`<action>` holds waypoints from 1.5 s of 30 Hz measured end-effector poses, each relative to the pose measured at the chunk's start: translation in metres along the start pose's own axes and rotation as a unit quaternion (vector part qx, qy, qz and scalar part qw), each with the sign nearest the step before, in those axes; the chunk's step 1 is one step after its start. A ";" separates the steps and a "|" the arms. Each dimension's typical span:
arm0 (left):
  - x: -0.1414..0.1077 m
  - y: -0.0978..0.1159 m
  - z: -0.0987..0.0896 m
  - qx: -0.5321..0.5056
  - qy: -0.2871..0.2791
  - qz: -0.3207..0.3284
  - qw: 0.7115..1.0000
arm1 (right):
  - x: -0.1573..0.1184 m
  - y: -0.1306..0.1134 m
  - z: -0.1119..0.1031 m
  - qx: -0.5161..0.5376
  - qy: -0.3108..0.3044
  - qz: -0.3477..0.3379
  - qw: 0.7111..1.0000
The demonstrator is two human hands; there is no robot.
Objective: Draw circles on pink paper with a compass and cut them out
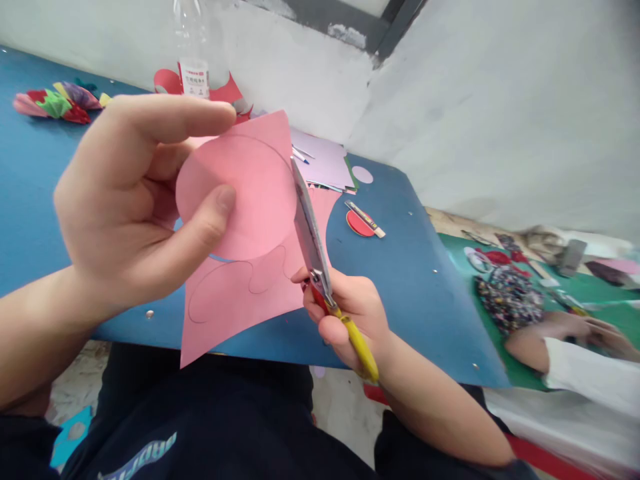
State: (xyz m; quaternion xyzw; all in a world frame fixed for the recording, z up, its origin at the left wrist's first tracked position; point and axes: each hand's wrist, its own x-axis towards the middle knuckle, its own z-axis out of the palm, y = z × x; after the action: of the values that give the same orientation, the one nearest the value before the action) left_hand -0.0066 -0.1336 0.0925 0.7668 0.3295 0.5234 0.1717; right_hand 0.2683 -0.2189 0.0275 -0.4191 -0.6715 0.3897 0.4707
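My left hand point(135, 187) pinches a pink paper point(260, 193) between thumb and fingers, holding it up above the blue table. A round outline is drawn on the paper, and its lower left edge is cut along a curve. Wrapped round the handles of the red and yellow scissors point(320, 267) are the fingers of my right hand point(355, 307). The blades point up and lie against the paper's right side, near the drawn line. Below, a larger pink sheet point(240, 287) carries wavy pencil lines; where it meets the held paper is unclear.
On the blue table point(400, 287) are a clear bottle point(195, 77), colourful crumpled pieces point(60, 103), stacked paper point(325, 160), a pen and a cutter point(365, 219) on a red disc. A person's hands point(590, 330) are at a green table on the right.
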 end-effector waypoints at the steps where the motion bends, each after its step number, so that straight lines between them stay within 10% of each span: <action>1: 0.000 0.000 0.000 0.003 0.000 0.002 1.000 | 0.000 0.000 0.000 -0.002 -0.001 -0.001 1.000; 41: 0.004 0.000 0.001 0.050 -0.022 -0.026 0.998 | 0.002 0.003 0.002 0.000 -0.017 0.002 1.000; 45: 0.009 -0.015 0.007 -0.048 0.036 0.166 0.984 | 0.003 0.002 0.003 0.001 -0.008 0.012 1.000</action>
State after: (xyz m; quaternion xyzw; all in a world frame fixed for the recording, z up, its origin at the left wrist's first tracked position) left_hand -0.0031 -0.1159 0.0874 0.7824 0.1780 0.5871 0.1067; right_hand 0.2656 -0.2161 0.0257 -0.4236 -0.6702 0.3992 0.4605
